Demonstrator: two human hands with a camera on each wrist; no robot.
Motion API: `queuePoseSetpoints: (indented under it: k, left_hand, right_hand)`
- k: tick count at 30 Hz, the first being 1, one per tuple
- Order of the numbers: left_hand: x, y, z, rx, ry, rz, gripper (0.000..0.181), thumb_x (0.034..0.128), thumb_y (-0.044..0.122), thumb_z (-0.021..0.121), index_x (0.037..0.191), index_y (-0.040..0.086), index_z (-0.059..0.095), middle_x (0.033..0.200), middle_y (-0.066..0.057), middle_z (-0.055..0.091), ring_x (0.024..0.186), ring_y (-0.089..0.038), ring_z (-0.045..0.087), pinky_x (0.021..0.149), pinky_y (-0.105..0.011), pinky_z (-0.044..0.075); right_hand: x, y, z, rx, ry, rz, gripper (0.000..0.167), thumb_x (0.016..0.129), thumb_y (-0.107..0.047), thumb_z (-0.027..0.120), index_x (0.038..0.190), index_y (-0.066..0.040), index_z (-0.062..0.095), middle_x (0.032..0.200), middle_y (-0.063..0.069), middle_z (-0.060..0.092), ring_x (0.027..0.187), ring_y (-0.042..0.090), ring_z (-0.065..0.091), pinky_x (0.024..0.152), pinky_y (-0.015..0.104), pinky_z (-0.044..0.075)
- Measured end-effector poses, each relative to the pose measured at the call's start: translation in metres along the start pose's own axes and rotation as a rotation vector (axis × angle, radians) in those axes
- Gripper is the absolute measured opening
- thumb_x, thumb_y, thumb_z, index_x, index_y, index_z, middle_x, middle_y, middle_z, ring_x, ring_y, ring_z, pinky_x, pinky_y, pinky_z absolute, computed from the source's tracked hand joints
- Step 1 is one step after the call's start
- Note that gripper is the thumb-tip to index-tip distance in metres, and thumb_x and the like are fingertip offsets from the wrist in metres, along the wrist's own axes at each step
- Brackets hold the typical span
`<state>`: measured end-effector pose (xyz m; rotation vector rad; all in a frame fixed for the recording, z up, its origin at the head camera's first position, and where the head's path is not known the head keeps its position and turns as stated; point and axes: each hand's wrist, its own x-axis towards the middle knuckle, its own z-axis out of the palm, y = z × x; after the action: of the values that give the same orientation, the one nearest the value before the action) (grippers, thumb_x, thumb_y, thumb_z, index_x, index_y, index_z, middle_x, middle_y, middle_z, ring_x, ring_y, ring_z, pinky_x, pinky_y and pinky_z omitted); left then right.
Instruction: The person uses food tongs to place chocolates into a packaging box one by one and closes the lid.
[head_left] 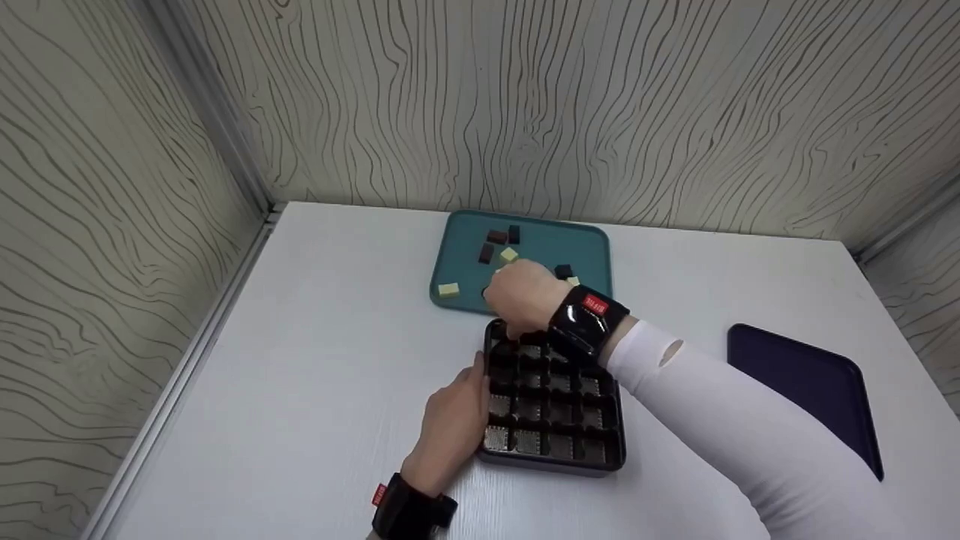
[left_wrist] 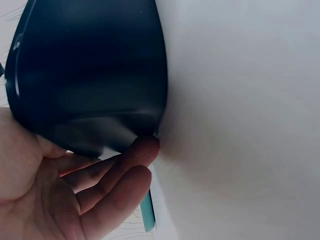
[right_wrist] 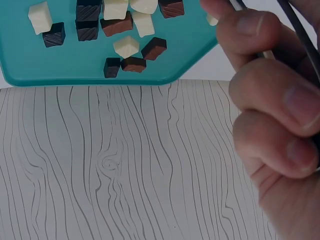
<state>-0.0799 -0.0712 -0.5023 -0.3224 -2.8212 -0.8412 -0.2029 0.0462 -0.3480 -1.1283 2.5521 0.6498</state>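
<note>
My right hand (head_left: 527, 294) grips slim dark tweezers (right_wrist: 300, 35), with fingers curled round them, above the far left corner of a dark divided box (head_left: 551, 466). Whether the tips hold a piece is hidden. Along the box's left wall rests my left hand (head_left: 454, 420); in the left wrist view its fingers (left_wrist: 117, 200) touch the outer side near the table. Behind the box lies a teal tray (head_left: 592, 247) bearing several small chocolates: white ones (right_wrist: 40, 17), brown ones (right_wrist: 154, 48) and near-black ones (right_wrist: 54, 35). My right hand partly covers the tray's near edge.
A dark, shallow lid (head_left: 802, 397) lies on the white table (head_left: 322, 360) at the right, partly behind my right sleeve (head_left: 720, 412). Wood-patterned panels (head_left: 525, 112) rise behind the table and at its sides.
</note>
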Motion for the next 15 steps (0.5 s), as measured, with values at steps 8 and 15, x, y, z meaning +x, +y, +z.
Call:
queuePoseSetpoints:
  k: [8,15]
  left_hand:
    - [0.001,0.000,0.001,-0.013,-0.005,-0.004,0.040,0.1087,0.012,0.051,0.143,-0.008,0.057,0.104,-0.017,0.076,0.067,-0.028,0.072,0.058,-0.039,0.058]
    - [0.000,-0.001,0.002,0.009,0.002,0.004,0.040,0.1085,0.012,0.051,0.143,-0.007,0.057,0.104,-0.018,0.077,0.067,-0.029,0.072,0.057,-0.039,0.059]
  right_hand:
    - [-0.034,0.026,-0.010,0.145,0.091,0.059,0.032,0.090,-0.035,0.083,0.082,-0.005,0.074,0.077,0.008,0.072,0.060,0.015,0.053,0.062,0.033,0.057]
    - [-0.062,0.058,0.018,0.285,0.243,0.118,0.055,0.090,-0.036,0.082,0.059,-0.017,0.041,0.057,-0.006,0.029,0.051,0.011,0.031,0.053,0.025,0.026]
